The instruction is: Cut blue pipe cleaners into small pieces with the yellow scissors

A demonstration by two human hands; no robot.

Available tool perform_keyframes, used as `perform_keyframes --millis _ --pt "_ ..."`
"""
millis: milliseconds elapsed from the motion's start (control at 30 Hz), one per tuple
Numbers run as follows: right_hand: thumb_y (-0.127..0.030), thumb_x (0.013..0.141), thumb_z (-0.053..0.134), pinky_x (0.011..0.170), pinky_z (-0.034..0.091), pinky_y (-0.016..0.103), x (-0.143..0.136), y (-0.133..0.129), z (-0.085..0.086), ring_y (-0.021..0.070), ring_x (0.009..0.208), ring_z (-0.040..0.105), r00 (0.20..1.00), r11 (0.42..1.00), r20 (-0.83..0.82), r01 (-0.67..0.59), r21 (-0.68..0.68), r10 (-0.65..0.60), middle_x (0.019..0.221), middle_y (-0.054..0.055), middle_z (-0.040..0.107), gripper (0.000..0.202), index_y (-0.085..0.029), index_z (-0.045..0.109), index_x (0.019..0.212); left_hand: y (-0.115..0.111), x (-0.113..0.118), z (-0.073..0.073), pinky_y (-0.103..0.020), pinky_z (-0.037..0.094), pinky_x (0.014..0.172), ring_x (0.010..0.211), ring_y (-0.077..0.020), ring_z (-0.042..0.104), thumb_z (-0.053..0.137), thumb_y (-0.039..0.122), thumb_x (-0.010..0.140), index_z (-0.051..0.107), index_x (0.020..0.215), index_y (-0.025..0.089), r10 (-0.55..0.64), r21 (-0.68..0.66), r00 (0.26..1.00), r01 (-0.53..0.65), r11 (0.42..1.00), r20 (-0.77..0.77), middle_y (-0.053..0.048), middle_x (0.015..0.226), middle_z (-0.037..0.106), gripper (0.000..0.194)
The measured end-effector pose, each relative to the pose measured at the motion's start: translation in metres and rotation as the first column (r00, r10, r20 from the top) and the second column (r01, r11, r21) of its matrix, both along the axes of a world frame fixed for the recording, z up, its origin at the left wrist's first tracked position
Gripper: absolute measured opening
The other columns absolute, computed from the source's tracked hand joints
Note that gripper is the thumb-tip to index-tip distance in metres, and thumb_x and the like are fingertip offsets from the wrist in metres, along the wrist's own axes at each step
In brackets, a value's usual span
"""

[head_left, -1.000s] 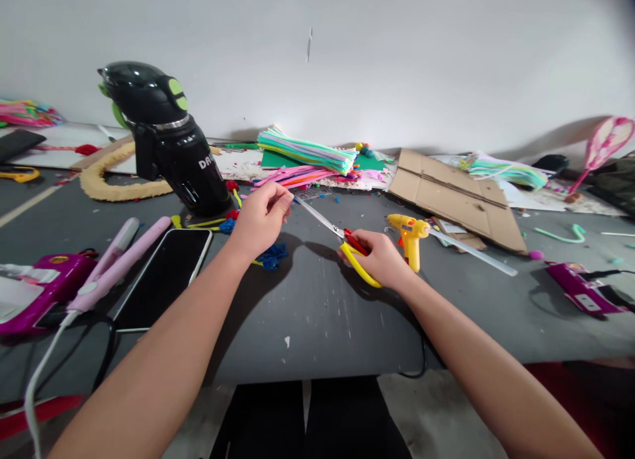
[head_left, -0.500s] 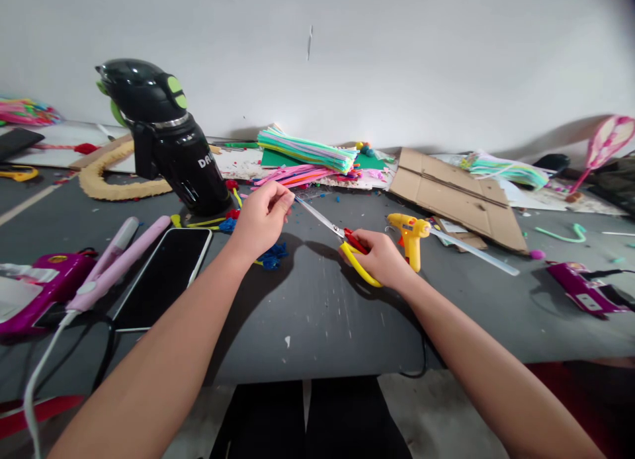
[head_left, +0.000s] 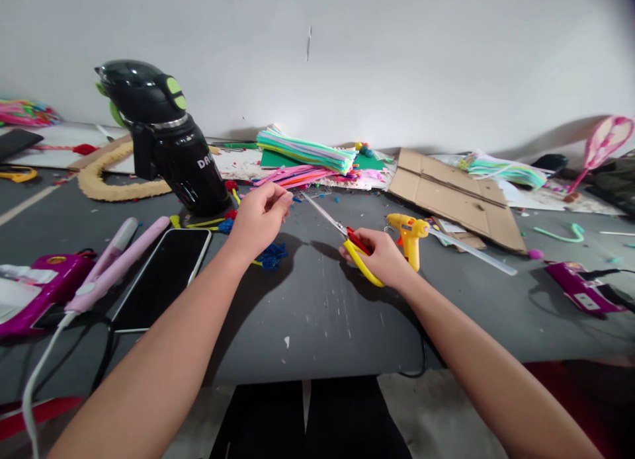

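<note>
While the right hand (head_left: 380, 255) grips scissors (head_left: 342, 229), the left hand (head_left: 262, 215) holds its fingertips together

Where the desk (head_left: 307, 327) begins on my left, a purple device (head_left: 62, 274) sits near the edge, a pink tong-like tool (head_left: 122, 264) lying beside it, its white cord trailing off the near side. Next comes a phone (head_left: 166, 274) with a dark screen, partly behind the left forearm. Farther back, a fuzzy tan loop (head_left: 94, 181) lies around toward a black bottle (head_left: 193, 174) with green trim on its lid.

Just right of the bottle is the left hand, thumb and forefinger pressed together; whether something tiny is pinched there, I can't tell. Blue fuzzy pieces (head_left: 270, 255) lie below it on the desk. At the far side, a pastel bundle of strands (head_left: 307, 151) rests over a green sheet (head_left: 278, 160), with pink strands (head_left: 292, 176) in front.

The scissors are in the middle, raised over the desk, blades pointing far and left, their tips just beside the left fingertips yet apart from them. The right hand is curled around the red and yellow handles.

Close by on the right stands a yellow glue gun (head_left: 409, 231), a clear stick (head_left: 473, 251) reaching out behind it. Beyond lies flattened cardboard (head_left: 454, 198), then a second purple device (head_left: 583, 290) nearer the right end.
</note>
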State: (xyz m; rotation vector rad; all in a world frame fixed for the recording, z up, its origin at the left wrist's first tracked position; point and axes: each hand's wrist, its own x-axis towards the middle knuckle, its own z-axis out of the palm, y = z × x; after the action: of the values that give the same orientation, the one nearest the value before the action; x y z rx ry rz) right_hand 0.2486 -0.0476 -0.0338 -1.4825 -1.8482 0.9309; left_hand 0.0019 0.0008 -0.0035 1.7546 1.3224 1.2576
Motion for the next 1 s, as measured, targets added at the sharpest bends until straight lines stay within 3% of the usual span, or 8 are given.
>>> perform_keyframes --millis 467,800,1000 --pt "-0.04 0.078 0.062 0.055 0.027 0.026 0.0017 0.0024 -0.0032 0.0117 0.061 0.038 0.986 0.996 0.164 -0.009 0.089 -0.006 0.061 -0.004 0.046 0.025 -0.018 0.052 0.068 -0.0039 0.001 0.0038 -0.025 0.042 0.054 0.056 -0.0115 0.053 0.059 0.033 0.085 0.063 0.073 0.016 0.04 0.008 0.998 -0.04 0.999 -0.044 0.0 0.061 0.058 0.021" --pt "-0.039 0.077 0.062 0.055 0.028 0.027 0.0034 0.0034 -0.0048 0.0129 0.061 0.041 0.985 0.995 0.171 0.001 0.098 -0.018 0.06 -0.002 0.049 0.024 -0.019 0.053 0.067 -0.0032 0.0013 0.0033 -0.025 0.044 0.054 0.055 -0.0124 0.054 0.06 0.035 0.084 0.064 0.074 0.017 0.029 -0.024 0.999 -0.029 0.999 0.017 -0.001 0.06 0.059 0.021" --pt "-0.042 0.078 0.063 0.059 0.036 0.027 0.0025 0.0 -0.0008 0.0162 0.066 0.052 0.998 0.999 0.069 -0.013 0.039 0.011 0.07 0.002 0.061 0.025 -0.019 0.056 0.074 -0.0033 0.0006 0.0055 -0.025 0.044 0.055 0.056 -0.012 0.053 0.06 0.032 0.083 0.061 0.071 0.017 0.024 -0.027 0.999 -0.023 0.999 0.042 -0.001 0.06 0.057 0.02"
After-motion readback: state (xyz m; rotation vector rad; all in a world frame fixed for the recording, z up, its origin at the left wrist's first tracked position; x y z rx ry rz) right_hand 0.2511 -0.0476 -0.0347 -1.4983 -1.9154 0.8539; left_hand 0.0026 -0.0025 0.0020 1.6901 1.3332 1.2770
